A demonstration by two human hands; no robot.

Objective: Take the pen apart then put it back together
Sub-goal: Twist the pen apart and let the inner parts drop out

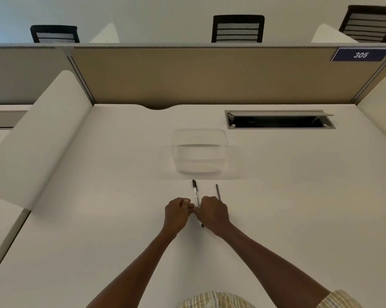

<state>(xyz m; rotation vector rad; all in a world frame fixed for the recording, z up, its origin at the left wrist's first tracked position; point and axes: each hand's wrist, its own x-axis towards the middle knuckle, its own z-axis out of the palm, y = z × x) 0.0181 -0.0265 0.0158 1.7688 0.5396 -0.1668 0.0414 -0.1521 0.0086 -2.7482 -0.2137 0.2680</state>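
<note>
Right hand (213, 211) grips the white pen (196, 196); barrel print unreadable. Left hand (178, 210) curled beside it, contents indeterminate. Partition sign (360, 54) reads "305".

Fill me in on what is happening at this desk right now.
A person sits at a white desk with both hands on a white pen. The right hand grips the barrel while the left hand pinches at it near the middle. A thin dark rod, possibly the pen's refill, lies on the desk just right of the hands. A clear plastic container sits beyond them.
</note>
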